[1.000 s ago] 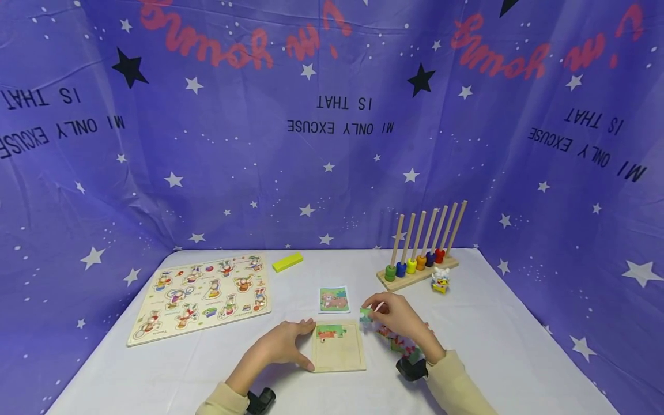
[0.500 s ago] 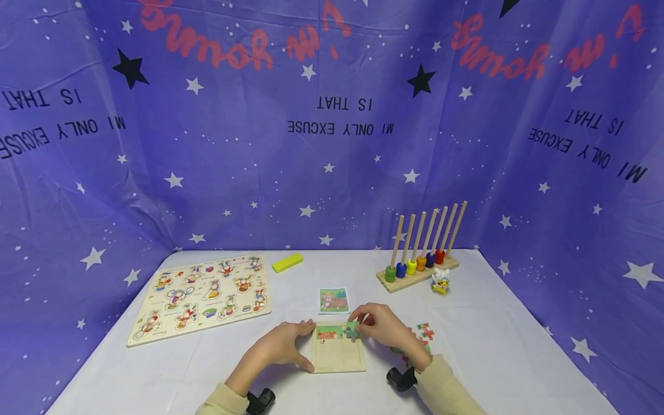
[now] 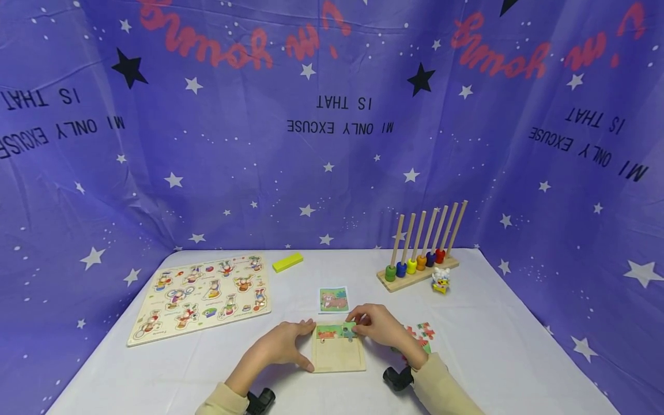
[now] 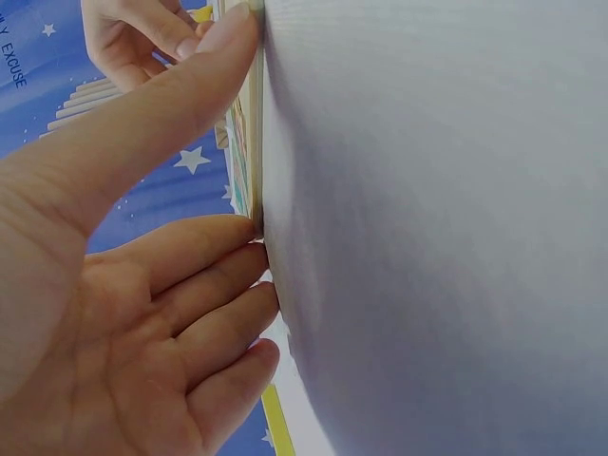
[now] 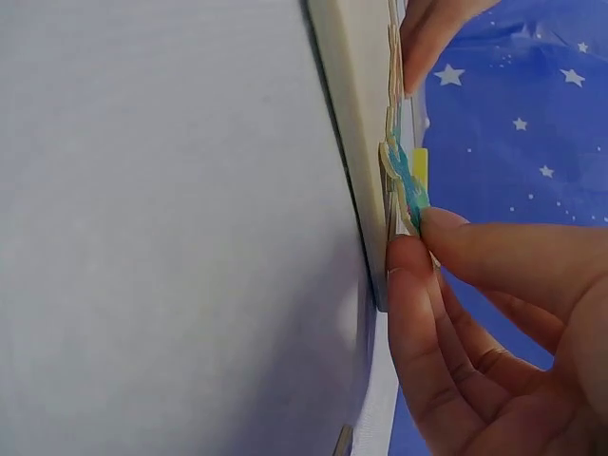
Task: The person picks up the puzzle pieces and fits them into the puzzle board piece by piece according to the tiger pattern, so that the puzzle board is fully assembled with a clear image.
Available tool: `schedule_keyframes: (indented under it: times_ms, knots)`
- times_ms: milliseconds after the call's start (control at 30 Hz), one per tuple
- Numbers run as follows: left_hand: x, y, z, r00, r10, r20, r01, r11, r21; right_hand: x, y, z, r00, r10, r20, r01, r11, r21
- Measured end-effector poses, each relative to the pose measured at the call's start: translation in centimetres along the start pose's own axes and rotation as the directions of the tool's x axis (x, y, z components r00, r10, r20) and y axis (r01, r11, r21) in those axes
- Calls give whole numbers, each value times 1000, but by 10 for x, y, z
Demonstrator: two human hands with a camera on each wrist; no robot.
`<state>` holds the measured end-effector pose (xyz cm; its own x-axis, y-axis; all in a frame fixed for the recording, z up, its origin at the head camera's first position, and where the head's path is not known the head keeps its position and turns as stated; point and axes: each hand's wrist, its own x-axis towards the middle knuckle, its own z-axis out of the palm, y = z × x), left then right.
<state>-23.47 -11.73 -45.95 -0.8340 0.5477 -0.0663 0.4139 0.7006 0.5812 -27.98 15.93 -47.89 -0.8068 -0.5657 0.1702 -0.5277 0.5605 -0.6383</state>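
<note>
A wooden puzzle tray (image 3: 338,358) lies on the white table, with joined green and red jigsaw pieces (image 3: 328,331) along its far left. My left hand (image 3: 282,344) rests against the tray's left side, thumb and straight fingers touching its edge (image 4: 255,123). Between thumb and fingers, my right hand (image 3: 381,324) pinches a green-blue jigsaw piece (image 3: 349,330) over the tray's far right corner. The right wrist view shows that jigsaw piece (image 5: 410,185) slightly tilted at the tray's edge; whether it lies flat in the tray I cannot tell.
Loose jigsaw pieces (image 3: 426,331) lie partly hidden behind my right forearm. A picture card (image 3: 334,300) sits beyond the tray. A peg rack with coloured beads (image 3: 417,272), a small figurine (image 3: 440,280), a yellow block (image 3: 287,263) and a large picture board (image 3: 202,297) stand around.
My right hand has carried the jigsaw piece left from beside the tray to its far right corner, then shifted it slightly left. My left hand has stayed in place.
</note>
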Motion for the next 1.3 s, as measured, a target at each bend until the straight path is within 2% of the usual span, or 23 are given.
schedule_keyframes:
  times_ms: [567, 967, 1300]
  knots:
    - [-1, -1, 0, 1000, 1, -2, -1, 1000, 2, -1, -4, -1, 1000, -6, 4, 6, 1000, 16]
    - [-1, 1, -1, 1000, 10, -8, -10, 1000, 1, -3, -7, -5, 999, -34, 1, 34, 999, -25]
    - [1, -2, 0, 1000, 3, -3, -3, 1000, 11, -4, -7, -3, 999, -31, 32, 32, 998, -49]
